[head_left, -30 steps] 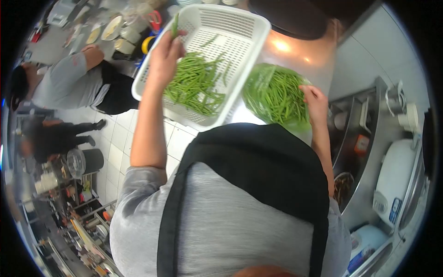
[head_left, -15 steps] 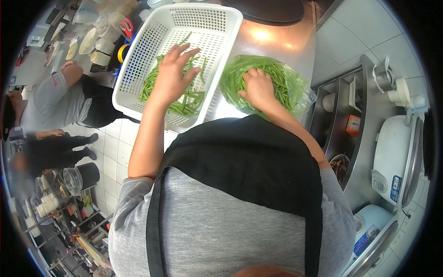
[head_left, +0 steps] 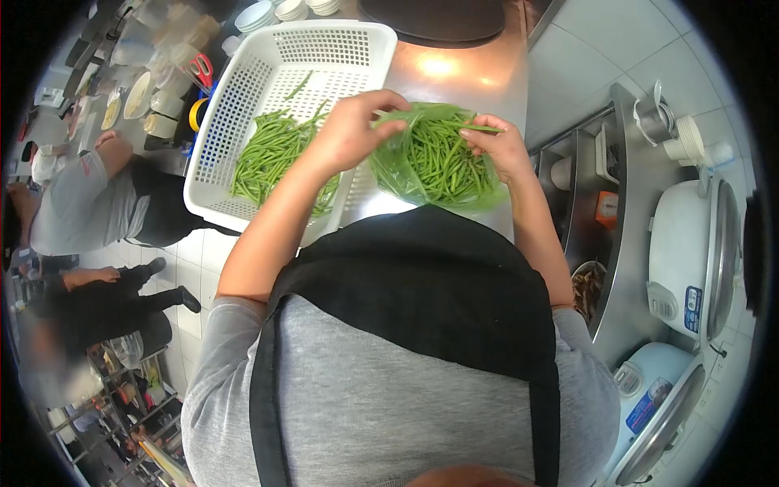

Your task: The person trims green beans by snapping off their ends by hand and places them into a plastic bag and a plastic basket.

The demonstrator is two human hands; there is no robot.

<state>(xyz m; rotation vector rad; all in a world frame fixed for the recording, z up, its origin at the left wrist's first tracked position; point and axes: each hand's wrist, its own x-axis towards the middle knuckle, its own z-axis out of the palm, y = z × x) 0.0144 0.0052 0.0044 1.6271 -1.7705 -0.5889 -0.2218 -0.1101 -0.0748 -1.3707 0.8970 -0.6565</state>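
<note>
A white perforated basket [head_left: 213, 162] holds a pile of green beans [head_left: 272, 154]. To its right, on the steel counter, lies an open green plastic bag [head_left: 393, 174] full of more beans [head_left: 445, 162]. My left hand [head_left: 355, 126] is over the gap between basket and bag, thumb and fingers apart at the bag's left edge, with nothing seen between them. At the bag's upper right, my right hand [head_left: 499, 146] pinches a green bean [head_left: 483, 127] between thumb and fingers.
A dark round tray [head_left: 438, 20] sits at the counter's back, with stacked white dishes [head_left: 290, 10] beyond the basket. Red scissors [head_left: 201, 71] lie left of it. Two people stand at the left. Metal shelving [head_left: 604, 203] and rice cookers [head_left: 682, 252] are at the right.
My left hand has moved right, from the basket to the bag's edge. My right hand has lifted from the beans and now pinches one. The view has shifted.
</note>
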